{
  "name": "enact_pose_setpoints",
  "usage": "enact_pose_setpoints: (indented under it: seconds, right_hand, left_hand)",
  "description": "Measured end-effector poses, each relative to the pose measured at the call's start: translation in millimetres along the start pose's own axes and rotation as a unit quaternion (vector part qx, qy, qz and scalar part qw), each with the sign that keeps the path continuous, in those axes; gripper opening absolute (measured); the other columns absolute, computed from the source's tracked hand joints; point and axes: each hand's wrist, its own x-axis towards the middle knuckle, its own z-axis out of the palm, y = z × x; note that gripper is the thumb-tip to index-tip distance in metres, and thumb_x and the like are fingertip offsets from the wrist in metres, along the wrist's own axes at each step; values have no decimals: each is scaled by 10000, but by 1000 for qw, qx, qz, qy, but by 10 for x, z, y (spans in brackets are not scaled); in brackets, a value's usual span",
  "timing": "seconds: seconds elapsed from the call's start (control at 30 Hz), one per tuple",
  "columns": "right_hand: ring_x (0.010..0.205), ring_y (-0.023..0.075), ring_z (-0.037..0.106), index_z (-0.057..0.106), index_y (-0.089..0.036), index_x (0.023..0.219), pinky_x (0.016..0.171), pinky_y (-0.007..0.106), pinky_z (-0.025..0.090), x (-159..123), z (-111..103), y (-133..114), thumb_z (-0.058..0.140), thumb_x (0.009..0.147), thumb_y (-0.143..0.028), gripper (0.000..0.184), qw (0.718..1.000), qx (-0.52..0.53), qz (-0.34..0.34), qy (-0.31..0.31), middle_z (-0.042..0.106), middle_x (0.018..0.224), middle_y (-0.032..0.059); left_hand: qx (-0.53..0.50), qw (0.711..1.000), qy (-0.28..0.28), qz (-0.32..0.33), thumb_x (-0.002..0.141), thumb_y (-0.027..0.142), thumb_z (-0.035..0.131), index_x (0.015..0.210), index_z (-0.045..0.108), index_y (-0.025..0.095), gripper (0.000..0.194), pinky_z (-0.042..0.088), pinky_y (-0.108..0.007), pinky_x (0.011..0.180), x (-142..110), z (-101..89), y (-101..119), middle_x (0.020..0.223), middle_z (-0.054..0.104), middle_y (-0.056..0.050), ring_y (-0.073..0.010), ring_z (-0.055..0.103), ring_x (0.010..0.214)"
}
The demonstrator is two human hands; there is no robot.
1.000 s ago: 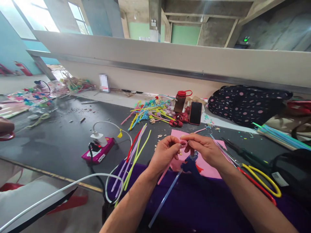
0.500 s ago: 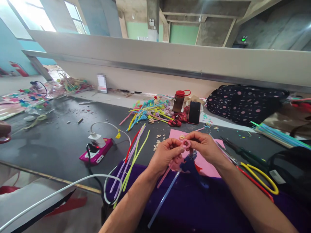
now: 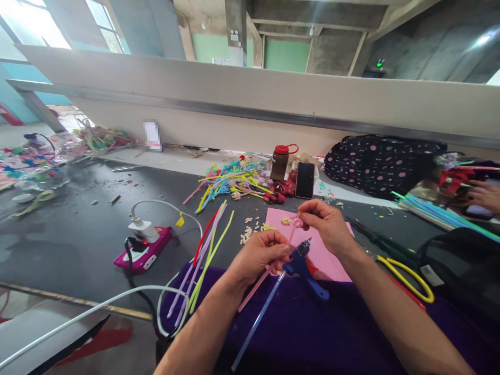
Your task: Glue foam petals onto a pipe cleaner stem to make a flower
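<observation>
My left hand (image 3: 262, 253) is closed around the stem of a pink pipe cleaner (image 3: 253, 288), which slants down to the left below it. The top end of this pipe cleaner is curled into a small loop, and my right hand (image 3: 321, 223) pinches there with thumb and fingertips. Just under my hands lies a blue glue gun (image 3: 302, 265), with a long translucent glue stick (image 3: 258, 317) sticking out behind it. A pink sheet (image 3: 330, 234) is beneath the hands. Beside the loop sits a small pink and yellowish piece (image 3: 287, 221).
Loose pipe cleaners (image 3: 211, 255) lie left of my arm, near a magenta power strip (image 3: 146, 255) with cables. Finished-looking pipe-cleaner stems (image 3: 234, 179), a bottle (image 3: 279, 162) and a phone (image 3: 304, 180) stand behind. Scissors (image 3: 410, 276) are at right. Another person's hand (image 3: 484, 195) shows far right.
My hands have moved apart: the left slid lower along the pink stem, the right stays by the loop. The view shifted rightward, bringing another person's hand in at the right edge.
</observation>
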Motion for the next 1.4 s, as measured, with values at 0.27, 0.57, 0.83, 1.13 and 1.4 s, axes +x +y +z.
enact_pose_setpoints:
  seconds: [0.27, 0.57, 0.83, 1.13, 1.4]
  right_hand:
    - [510, 98, 521, 600, -177, 795, 501, 237, 423, 31, -35, 12, 635, 667, -192, 133, 999, -21, -14, 34, 577, 576, -37]
    - [507, 92, 517, 602, -179, 794, 493, 232, 417, 59, -60, 45, 639, 667, -163, 134, 999, 2, -11, 37, 581, 596, -35]
    - [497, 77, 507, 612, -177, 798, 488, 220, 408, -30, 1, 1, 655, 690, -203, 119, 994, -1, 39, -99, 591, 642, -35]
    - [609, 110, 554, 638, -191, 770, 572, 233, 447, -157, 227, 38, 594, 734, -193, 57, 988, -116, -17, -104, 628, 721, -13]
    - [674, 140, 589, 634, -203, 780, 620, 262, 473, -160, 241, 35, 589, 736, -193, 64, 985, -141, -43, -93, 649, 736, -2]
  left_hand:
    - [17, 999, -28, -12, 670, 268, 663, 738, 534, 136, 196, 349, -139, 359, -12, -11, -19, 558, 600, 9, -54, 503, 383]
    - [27, 999, -40, -11, 656, 263, 677, 698, 547, 143, 182, 339, -154, 380, -41, 6, 17, 547, 612, 1, -69, 521, 393]
    - [-3, 999, 20, 30, 731, 458, 579, 794, 662, 101, 372, 389, -166, 402, -9, -17, 44, 660, 652, -68, -78, 541, 462]
    - [5, 999, 35, 9, 695, 339, 639, 696, 594, 108, 236, 358, -131, 358, 65, -24, -33, 573, 603, -24, -47, 490, 393]
    - [-20, 999, 48, 11, 660, 242, 595, 697, 525, 158, 116, 341, -140, 323, 81, 8, -48, 569, 580, 31, -36, 429, 336]
